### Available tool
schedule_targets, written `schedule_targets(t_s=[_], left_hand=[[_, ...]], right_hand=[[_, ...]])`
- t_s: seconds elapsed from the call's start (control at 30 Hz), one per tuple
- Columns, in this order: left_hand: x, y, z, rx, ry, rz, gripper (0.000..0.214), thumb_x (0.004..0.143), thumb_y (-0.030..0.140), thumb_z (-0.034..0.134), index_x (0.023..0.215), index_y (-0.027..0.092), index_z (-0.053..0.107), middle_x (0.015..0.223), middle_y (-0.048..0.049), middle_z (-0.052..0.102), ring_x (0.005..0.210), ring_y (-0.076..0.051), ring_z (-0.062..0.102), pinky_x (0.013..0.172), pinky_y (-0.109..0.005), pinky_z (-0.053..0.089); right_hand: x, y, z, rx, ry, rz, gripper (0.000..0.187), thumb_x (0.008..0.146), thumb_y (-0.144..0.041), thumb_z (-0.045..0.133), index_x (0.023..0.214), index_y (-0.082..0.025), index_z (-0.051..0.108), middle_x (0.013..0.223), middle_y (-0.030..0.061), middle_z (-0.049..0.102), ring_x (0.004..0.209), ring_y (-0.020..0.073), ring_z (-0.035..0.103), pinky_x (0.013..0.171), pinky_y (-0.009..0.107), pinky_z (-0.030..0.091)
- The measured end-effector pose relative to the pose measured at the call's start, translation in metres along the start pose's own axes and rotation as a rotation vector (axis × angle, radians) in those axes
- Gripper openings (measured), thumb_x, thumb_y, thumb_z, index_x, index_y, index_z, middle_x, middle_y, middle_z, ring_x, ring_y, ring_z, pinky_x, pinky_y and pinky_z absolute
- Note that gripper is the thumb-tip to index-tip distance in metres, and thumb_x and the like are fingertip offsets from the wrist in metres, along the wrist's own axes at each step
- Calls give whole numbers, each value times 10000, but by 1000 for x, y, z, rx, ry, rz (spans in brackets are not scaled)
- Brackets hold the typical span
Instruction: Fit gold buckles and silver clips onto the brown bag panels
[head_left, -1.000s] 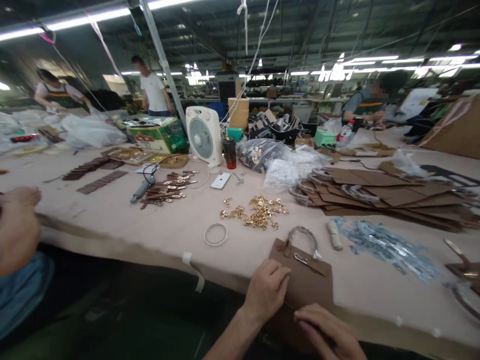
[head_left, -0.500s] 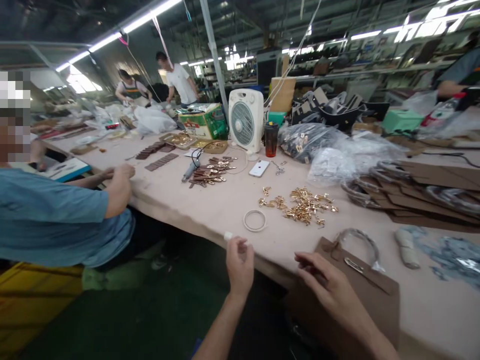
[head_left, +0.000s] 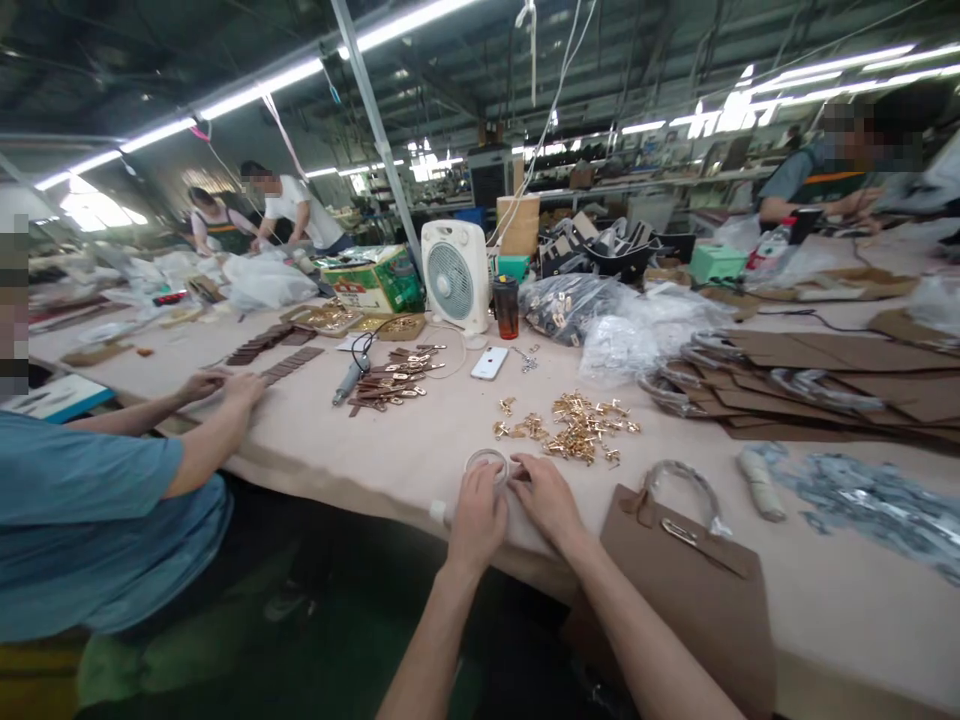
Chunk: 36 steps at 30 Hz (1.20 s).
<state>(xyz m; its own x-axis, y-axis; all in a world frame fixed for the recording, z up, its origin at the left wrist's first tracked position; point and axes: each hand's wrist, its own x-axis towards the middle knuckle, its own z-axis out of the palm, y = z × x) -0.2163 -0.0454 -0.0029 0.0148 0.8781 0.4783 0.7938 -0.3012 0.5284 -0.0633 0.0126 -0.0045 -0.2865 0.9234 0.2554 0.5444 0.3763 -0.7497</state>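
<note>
Both my hands rest at the near edge of the beige table (head_left: 375, 450). My left hand (head_left: 478, 518) grips the clear tape roll (head_left: 486, 461), fingers curled on its near rim. My right hand (head_left: 545, 495) pinches at the roll's right side; what is between its fingertips is too small to make out. A brown paper bag (head_left: 697, 590) with a wrapped handle and metal clasp lies flat just right of my right forearm. A heap of gold metal clasps (head_left: 581, 428) sits just beyond the roll.
A person in a blue shirt (head_left: 90, 520) sits at my left with hands on the table. Further back are a white phone (head_left: 489, 362), a white fan (head_left: 452, 275), a dark tumbler (head_left: 508, 307), stacked brown bags (head_left: 825, 380) and silver parts (head_left: 870, 500). Other workers stand behind.
Both hands left the brown bag and moved left and forward to the tape roll. The view swung left, bringing the seated person into sight.
</note>
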Motion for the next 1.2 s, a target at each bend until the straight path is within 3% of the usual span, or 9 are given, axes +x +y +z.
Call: schedule_targets(t_s=[0.17,0.43,0.63,0.83,1.0,1.2], left_hand=[[9,-10,-2,-30,-133,48,386,961,94,506,1313,234,576,1235,-98,686,1142,-246,666,1007,-444,583],[8,-14,-7,78,-252,181,196,1006,167,561,1084,259,716,1330,-90,657,1208,-241,651,1001,-412,589],[11,-19,-4,105,-258,262,200,1020,220,547,1093,260,728,1309,-85,662,1201,-234,649,1033,-412,577],[18,-46,12,28,-224,360,251,1032,409,515,1097,332,745,1266,-53,680,1167,-255,670,1009,-423,593],[24,-47,16,-2,-237,317,326,1026,480,484,1040,306,759,1243,-67,686,1168,-269,666,1043,-443,578],[25,-29,4,12,-272,178,306,1018,378,468,996,271,754,1253,-58,680,1158,-237,668,1002,-394,591]], right_hand=[[-13,-4,-8,-83,-30,-58,275,934,-158,600,1179,-219,709,1093,86,750,1063,267,635,977,375,481],[-50,-8,-19,-112,-34,-37,154,998,-185,552,1064,-216,687,1022,80,714,1000,262,607,915,372,468],[-51,-9,-20,-143,5,-19,96,997,-197,600,990,-223,692,981,55,692,979,233,587,888,344,449],[-43,-4,-14,-289,-14,26,93,991,-312,654,1017,-236,699,1034,46,671,1015,231,582,880,344,458],[-37,-4,-17,-324,-42,15,128,1015,-327,613,1097,-246,670,1121,49,658,1041,232,576,859,350,468],[-32,2,-7,-350,-77,-231,153,993,-131,541,1097,-196,631,1059,79,676,980,236,566,855,348,467]])
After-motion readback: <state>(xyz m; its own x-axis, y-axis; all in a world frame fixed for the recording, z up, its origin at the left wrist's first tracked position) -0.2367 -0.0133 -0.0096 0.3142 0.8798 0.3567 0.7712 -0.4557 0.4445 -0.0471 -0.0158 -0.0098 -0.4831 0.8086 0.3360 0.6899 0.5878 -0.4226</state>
